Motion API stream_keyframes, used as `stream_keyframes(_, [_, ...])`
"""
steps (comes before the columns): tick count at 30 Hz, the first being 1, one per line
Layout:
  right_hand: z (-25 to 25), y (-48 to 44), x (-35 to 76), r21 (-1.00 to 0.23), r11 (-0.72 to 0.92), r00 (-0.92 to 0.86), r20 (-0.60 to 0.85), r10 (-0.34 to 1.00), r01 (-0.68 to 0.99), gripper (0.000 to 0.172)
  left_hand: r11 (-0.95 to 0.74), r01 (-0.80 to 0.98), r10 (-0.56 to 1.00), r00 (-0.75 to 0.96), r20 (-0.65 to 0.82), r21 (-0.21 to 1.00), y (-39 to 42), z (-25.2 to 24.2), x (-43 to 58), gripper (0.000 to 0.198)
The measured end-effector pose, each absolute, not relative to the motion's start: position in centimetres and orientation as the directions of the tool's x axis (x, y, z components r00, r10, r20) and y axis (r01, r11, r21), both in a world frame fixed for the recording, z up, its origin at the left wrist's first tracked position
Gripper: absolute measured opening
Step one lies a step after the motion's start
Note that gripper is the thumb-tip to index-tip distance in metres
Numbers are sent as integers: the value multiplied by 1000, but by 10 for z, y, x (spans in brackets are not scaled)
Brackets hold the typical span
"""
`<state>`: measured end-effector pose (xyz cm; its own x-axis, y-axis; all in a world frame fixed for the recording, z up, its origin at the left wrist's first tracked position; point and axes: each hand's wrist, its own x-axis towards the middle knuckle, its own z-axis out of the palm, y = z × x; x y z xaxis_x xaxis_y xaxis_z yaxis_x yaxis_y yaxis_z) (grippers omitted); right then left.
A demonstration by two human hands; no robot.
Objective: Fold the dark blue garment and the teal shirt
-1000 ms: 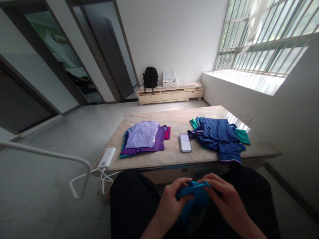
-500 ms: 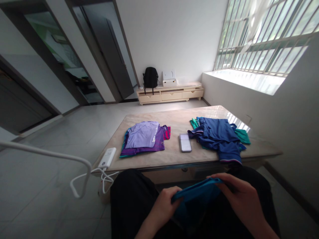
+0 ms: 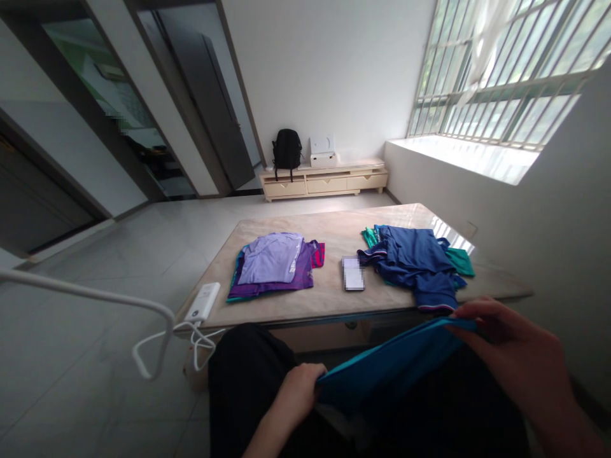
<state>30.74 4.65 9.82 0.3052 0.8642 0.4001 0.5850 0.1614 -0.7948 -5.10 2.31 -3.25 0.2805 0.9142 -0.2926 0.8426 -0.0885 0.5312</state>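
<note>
A piece of blue clothing [image 3: 386, 369] is stretched between my two hands above my lap; its lower part is lost in shadow, so I cannot tell what garment it is. My left hand [image 3: 298, 388] is closed on its left end. At the raised right end, my right hand [image 3: 510, 343] pinches the upper edge between thumb and fingers. Beyond my knees, a stack of lilac and purple folded clothes [image 3: 270, 261] lies on the left of the table [image 3: 329, 229]. On the right sits a heap with a navy polo shirt [image 3: 410, 254] on top.
Between the two piles lies a phone [image 3: 353, 273]. A white power strip [image 3: 203, 302] with cables rests at the table's left corner, near a white bent tube [image 3: 95, 292]. A black backpack [image 3: 287, 151] stands on a low cabinet [image 3: 329, 184] by the far wall.
My right hand has moved right and up, and my left hand slightly left. The blue clothing is now pulled out wider between them.
</note>
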Motion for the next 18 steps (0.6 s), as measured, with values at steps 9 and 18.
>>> stream_keyframes(9, [134, 72, 366, -629, 90, 228, 407, 884, 772, 42, -81, 923, 955, 180, -235, 376, 40, -11, -115, 31])
stream_keyframes(18, [126, 80, 396, -443, 325, -90, 473, 876, 835, 54, -91, 982, 995, 83, 53, 167, 38, 31, -131, 45])
